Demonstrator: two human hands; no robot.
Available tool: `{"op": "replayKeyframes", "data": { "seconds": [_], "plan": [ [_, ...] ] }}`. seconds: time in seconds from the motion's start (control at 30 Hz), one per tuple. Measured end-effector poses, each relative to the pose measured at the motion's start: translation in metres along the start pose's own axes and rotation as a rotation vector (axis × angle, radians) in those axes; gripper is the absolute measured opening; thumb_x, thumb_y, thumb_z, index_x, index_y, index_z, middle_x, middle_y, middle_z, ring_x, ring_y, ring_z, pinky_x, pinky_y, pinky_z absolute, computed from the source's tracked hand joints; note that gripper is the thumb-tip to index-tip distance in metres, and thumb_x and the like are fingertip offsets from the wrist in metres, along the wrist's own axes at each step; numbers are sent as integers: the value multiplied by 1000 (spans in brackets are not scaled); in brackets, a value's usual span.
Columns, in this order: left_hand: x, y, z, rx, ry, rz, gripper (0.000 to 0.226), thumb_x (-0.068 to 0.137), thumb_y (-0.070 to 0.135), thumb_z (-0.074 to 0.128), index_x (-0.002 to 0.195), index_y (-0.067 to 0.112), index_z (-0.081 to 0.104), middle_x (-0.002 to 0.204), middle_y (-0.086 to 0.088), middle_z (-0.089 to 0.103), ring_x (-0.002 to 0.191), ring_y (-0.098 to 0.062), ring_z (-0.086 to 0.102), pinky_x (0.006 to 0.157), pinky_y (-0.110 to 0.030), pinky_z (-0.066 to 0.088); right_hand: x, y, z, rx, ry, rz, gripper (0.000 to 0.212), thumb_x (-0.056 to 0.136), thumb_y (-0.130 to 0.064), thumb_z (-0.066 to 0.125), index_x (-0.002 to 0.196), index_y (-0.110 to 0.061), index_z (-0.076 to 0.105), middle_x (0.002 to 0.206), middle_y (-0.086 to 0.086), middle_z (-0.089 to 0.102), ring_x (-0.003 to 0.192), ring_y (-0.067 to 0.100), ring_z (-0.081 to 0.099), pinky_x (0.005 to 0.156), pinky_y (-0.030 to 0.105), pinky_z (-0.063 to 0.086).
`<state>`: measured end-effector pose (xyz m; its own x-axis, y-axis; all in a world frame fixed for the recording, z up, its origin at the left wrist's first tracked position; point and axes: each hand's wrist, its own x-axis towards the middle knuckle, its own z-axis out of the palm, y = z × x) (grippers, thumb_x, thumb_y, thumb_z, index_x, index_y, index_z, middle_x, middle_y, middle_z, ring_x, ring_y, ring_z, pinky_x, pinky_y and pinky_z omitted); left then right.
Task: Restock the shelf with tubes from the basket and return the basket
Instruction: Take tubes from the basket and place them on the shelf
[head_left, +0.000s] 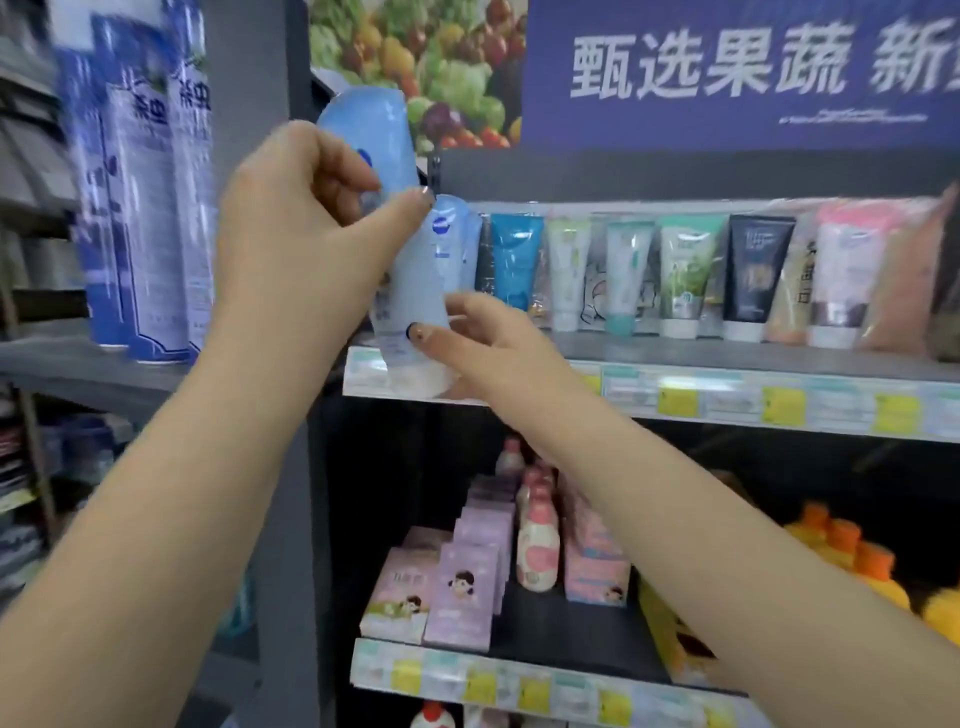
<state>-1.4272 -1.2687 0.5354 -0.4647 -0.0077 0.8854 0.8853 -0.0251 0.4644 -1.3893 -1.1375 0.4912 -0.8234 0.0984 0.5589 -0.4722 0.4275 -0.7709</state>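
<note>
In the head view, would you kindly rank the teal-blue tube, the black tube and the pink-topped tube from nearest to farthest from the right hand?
From the right hand:
1. Teal-blue tube, just above-right, at the row's left end.
2. Black tube, further right in the row.
3. Pink-topped tube, near the right end.

The left hand (306, 228) covers the middle of the upper pale blue tube (369, 130). The spray cans (140, 208) at left are motion-blurred, their tops cut off. The price labels (727, 400) are too blurred to read. The sign (727, 73) runs off the right edge.
</note>
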Motion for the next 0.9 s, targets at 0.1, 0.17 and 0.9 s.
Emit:
{"op": "replayKeyframes", "data": {
  "seconds": [0.1, 0.17, 0.9],
  "plan": [
    [33, -10, 9, 230, 31, 14, 51, 68, 45, 72, 100, 18, 43, 93, -4, 53, 82, -23, 55, 64, -31, 47, 38, -16, -5, 68, 7, -3, 25, 91, -21, 57, 112, -8, 56, 100, 9, 63, 88, 20, 64, 80, 35, 57],
    [51, -16, 19, 350, -31, -53, 63, 70, 44, 72, 113, 10, 42, 104, -5, 52, 90, -21, 53, 69, -31, 43, 63, -23, -10, 85, 9, -3, 28, 93, -19, 54, 117, -4, 54, 101, 7, 61, 88, 18, 63, 78, 29, 57],
    [101, -140, 108, 583, -398, -501, 77, 68, 33, 78, 122, 2, 32, 117, -12, 51, 97, -29, 59, 68, -34, 46, 136, 37, -27, -624, 68, 396, 39, 91, -2, 39, 130, -3, 40, 127, 19, 47, 107, 34, 55, 90, 42, 51]
  ]
}}
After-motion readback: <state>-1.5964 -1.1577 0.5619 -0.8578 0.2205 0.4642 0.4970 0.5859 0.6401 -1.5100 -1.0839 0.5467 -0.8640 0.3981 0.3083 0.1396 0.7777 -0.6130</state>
